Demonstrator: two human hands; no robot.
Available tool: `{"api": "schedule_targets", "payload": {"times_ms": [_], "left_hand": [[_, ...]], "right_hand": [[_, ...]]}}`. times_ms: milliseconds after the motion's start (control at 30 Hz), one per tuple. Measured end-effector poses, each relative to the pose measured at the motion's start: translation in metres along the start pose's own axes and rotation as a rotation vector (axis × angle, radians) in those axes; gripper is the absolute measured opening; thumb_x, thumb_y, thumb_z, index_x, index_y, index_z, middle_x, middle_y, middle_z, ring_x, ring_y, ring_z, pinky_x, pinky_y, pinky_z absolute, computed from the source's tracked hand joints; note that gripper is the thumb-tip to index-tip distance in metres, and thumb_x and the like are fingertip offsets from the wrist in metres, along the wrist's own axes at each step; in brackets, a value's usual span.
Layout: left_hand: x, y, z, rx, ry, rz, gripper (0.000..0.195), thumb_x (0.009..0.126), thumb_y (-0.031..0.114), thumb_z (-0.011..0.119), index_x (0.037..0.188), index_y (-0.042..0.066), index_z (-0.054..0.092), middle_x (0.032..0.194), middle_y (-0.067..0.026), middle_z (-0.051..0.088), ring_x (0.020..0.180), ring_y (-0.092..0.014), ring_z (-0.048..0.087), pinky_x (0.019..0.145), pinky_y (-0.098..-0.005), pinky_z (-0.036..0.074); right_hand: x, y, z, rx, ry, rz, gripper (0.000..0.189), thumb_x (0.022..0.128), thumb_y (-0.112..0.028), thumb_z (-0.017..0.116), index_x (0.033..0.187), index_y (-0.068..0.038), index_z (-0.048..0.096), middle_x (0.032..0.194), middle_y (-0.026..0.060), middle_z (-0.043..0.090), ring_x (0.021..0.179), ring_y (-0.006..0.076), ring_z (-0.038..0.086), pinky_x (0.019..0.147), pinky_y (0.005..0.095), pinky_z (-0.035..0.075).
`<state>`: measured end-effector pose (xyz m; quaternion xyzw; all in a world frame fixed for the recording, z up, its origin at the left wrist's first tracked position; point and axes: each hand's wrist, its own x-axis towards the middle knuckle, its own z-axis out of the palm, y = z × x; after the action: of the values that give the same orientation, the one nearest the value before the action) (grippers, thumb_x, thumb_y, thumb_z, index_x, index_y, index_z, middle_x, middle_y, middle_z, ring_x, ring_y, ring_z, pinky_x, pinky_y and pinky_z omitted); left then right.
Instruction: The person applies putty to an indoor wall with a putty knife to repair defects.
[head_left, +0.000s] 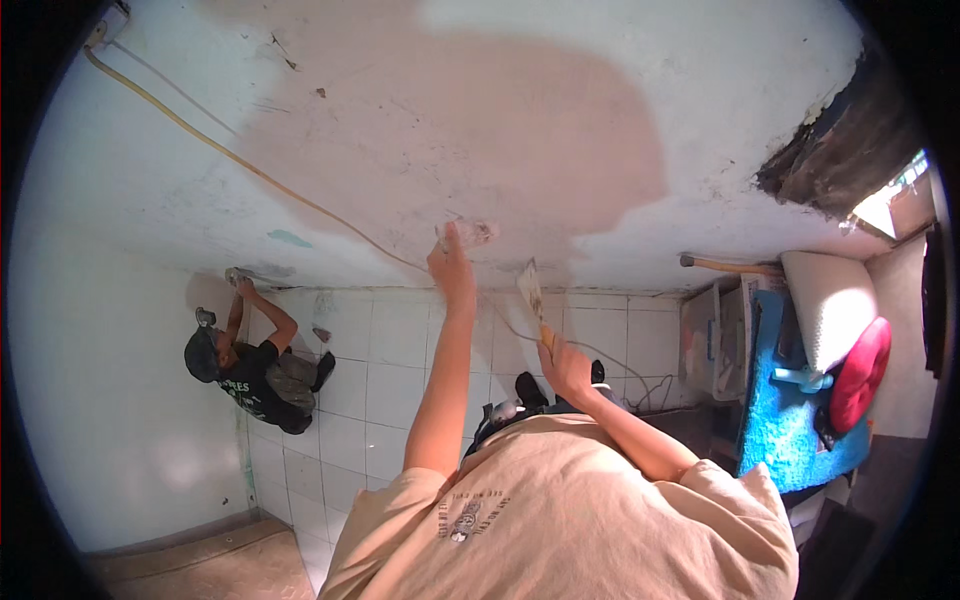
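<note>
My left hand (452, 277) is raised to the white wall (487, 142), its fingers around a pale, see-through-looking flat pad or spreader (478, 233). That piece lies against the wall or very near it; its exact kind is unclear. Lower and to the right, my right hand (568, 371) grips a putty knife (531, 292) by its yellow handle. The knife's whitish, smeared blade points up towards the foot of the wall. Dark scuffs and scratches mark the wall around my left hand.
A yellow cable (247, 163) runs down the wall to the white tiled floor (390, 352). At left another person (255, 367) crouches, hands at the wall. A blue mat (780, 420), a pink cushion (860, 375) and a plastic bin (701, 341) stand right. Above them is a broken wall opening (847, 142).
</note>
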<state>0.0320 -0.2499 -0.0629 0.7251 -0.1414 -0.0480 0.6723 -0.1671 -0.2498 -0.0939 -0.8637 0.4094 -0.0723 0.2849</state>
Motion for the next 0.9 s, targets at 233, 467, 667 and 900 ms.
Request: {"api": "schedule_targets", "payload": {"times_ms": [233,467,667,900], "left_hand": [[-0.002,0.0,0.006,0.037,0.014,-0.069,0.051,0.093,0.04,0.047,0.091,-0.008,0.064,0.081,-0.0144,0.066,0.075,-0.022,0.058,0.07,-0.0362,0.043],[0.007,0.013,-0.003,-0.022,-0.012,-0.099,0.048,0.092,0.037,0.05,0.087,-0.009,0.063,0.077,-0.0135,0.063,0.073,-0.02,0.054,0.069,-0.0357,0.042],[0.006,0.009,-0.001,0.059,0.006,-0.091,0.048,0.093,0.037,0.05,0.077,-0.007,0.059,0.066,-0.0088,0.056,0.062,-0.017,0.046,0.061,-0.0358,0.038],[0.008,0.007,0.005,-0.047,0.009,-0.036,0.05,0.093,0.038,0.049,0.073,-0.007,0.058,0.059,-0.0077,0.053,0.058,-0.016,0.044,0.056,-0.0358,0.036]], "right_hand": [[0.036,-0.016,-0.042,0.394,0.39,-0.211,0.033,0.089,-0.03,0.05,0.086,0.003,0.055,0.068,0.0239,0.06,0.064,0.0414,0.059,0.057,0.0479,0.045],[0.002,0.017,0.01,0.081,-0.086,0.006,0.036,0.089,-0.035,0.05,0.098,-0.001,0.056,0.069,0.0227,0.06,0.064,0.0429,0.059,0.058,0.0489,0.047],[0.02,-0.011,-0.047,0.506,0.358,-0.192,0.035,0.089,-0.033,0.051,0.097,0.001,0.056,0.066,0.0232,0.059,0.061,0.0393,0.06,0.053,0.0476,0.046],[-0.001,0.013,0.011,-0.081,-0.149,-0.024,0.036,0.088,-0.035,0.05,0.093,0.0,0.059,0.067,0.0242,0.06,0.062,0.0402,0.061,0.056,0.0492,0.047]]}}
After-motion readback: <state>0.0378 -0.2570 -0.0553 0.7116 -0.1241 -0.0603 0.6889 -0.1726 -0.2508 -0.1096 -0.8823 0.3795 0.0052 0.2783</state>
